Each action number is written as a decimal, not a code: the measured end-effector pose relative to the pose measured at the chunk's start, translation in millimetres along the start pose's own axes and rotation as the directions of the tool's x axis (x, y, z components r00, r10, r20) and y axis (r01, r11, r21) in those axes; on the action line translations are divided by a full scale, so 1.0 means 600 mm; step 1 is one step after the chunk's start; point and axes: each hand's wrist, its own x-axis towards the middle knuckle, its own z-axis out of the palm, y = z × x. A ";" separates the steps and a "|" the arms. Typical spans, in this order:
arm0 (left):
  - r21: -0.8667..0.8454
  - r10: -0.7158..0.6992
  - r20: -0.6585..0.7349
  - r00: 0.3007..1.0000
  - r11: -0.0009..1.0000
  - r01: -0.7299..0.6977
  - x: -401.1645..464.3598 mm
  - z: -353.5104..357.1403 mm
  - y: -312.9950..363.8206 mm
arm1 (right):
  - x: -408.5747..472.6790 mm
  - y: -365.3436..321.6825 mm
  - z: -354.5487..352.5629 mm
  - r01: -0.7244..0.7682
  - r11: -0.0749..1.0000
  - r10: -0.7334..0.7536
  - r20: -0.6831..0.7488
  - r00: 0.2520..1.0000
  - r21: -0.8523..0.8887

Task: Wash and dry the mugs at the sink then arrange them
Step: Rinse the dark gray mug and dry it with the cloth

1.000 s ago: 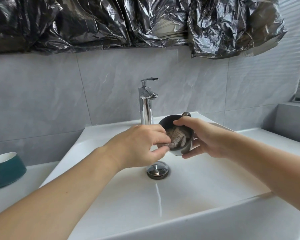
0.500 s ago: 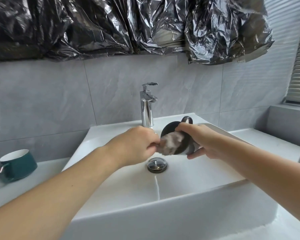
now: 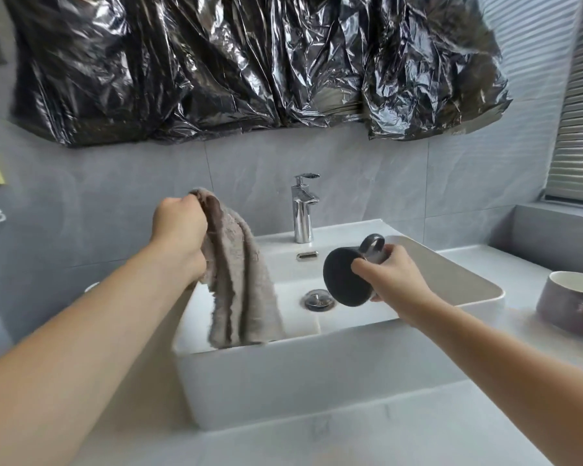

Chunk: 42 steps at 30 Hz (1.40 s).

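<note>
Since half a second ago, the towel has been pulled out of the mug and lifted clear. It is gripped at its top by the left hand, fingers curled tight, and hangs over the sink's left edge. Further right, the dark mug is held on its side above the basin, right hand clamped near the handle. Drying looks finished; the mug should be turned upright before being set down. Open counter lies right, near a grey mug already placed.
</note>
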 end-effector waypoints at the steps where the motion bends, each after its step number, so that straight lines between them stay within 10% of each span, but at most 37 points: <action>1: -0.063 -0.056 -0.011 0.998 0.996 0.055 -0.003 0.002 0.002 | -0.001 0.005 0.001 0.024 0.999 -0.024 -0.007 1.000 -0.044; 6: -0.101 -0.160 0.074 0.984 0.981 0.167 -0.014 0.036 -0.008 | -0.007 -0.006 0.010 0.194 0.970 -0.195 0.010 0.981 -0.145; 15: 0.044 0.153 0.053 0.987 0.987 -0.155 -0.002 0.154 -0.056 | 0.046 0.013 0.016 0.489 0.597 -0.536 0.138 0.833 -0.636; 18: 0.154 0.350 0.332 0.876 0.896 -0.416 -0.043 0.176 -0.117 | 0.065 0.017 0.022 0.532 0.503 -0.592 0.176 0.786 -0.681; 21: 0.274 0.248 0.632 0.735 0.815 -0.511 -0.066 0.167 -0.166 | 0.080 0.023 0.016 0.596 0.399 -0.648 0.245 0.721 -0.697; 25: 0.444 0.194 0.613 0.766 0.717 -0.537 -0.055 0.171 -0.178 | 0.087 0.025 0.014 0.584 0.317 -0.646 0.281 0.710 -0.747; 35: 0.151 0.205 0.644 0.737 0.911 -0.385 -0.018 0.164 -0.212 | 0.113 0.053 -0.032 0.710 0.513 -0.641 0.336 0.691 -0.481; 42: 0.118 0.166 0.705 0.690 0.931 -0.345 -0.031 0.166 -0.204 | 0.115 0.056 -0.033 0.762 0.396 -0.711 0.354 0.608 -0.513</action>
